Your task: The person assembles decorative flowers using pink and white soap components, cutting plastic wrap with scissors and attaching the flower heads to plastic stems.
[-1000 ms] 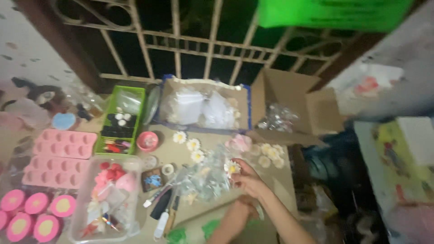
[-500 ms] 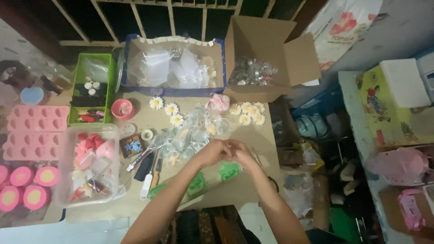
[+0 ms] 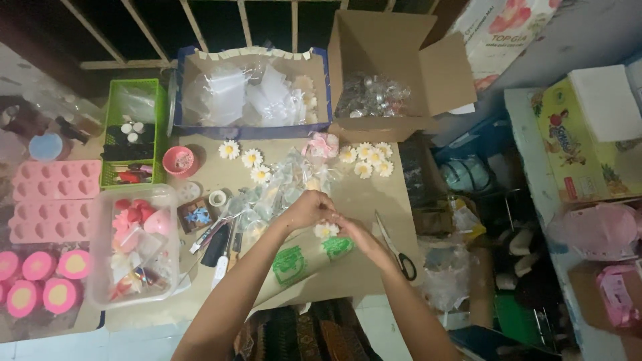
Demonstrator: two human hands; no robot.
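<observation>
Head view, looking straight down: the daisy-shaped piece (image 3: 326,230) sat at the centre of the table (image 3: 374,267), white petals around a yellow middle, small and flat, partly covered by the fingers working at it. It lay on the brown paper just above two green printed marks (image 3: 314,257), and right beside a heap of clear little bags (image 3: 281,194).

The left hand (image 3: 309,208) came in from below, forearm angled up and to the right, wrist bent, fingers curled down over the spot just above the daisy. Whether it pinched a bag or only rested there, the picture was too dim to tell. The right hand (image 3: 353,230) reached in from the lower right, forearm slanted, fingertips closed against the daisy's right edge and meeting the left hand's fingers. The two hands touched over the flower.

Around them: more daisies (image 3: 366,159) lay in a cluster higher up on the table, with three others (image 3: 251,158) strung out to the left. Scissors (image 3: 396,247) lay open-handled just right of the right wrist. A clear tub (image 3: 134,251) of pink and red bits stood to the left, pink moulds (image 3: 50,200) beyond it. A green basket (image 3: 134,130), a blue-edged box (image 3: 251,93) of bags and an open cardboard box (image 3: 394,73) lined the far side.
</observation>
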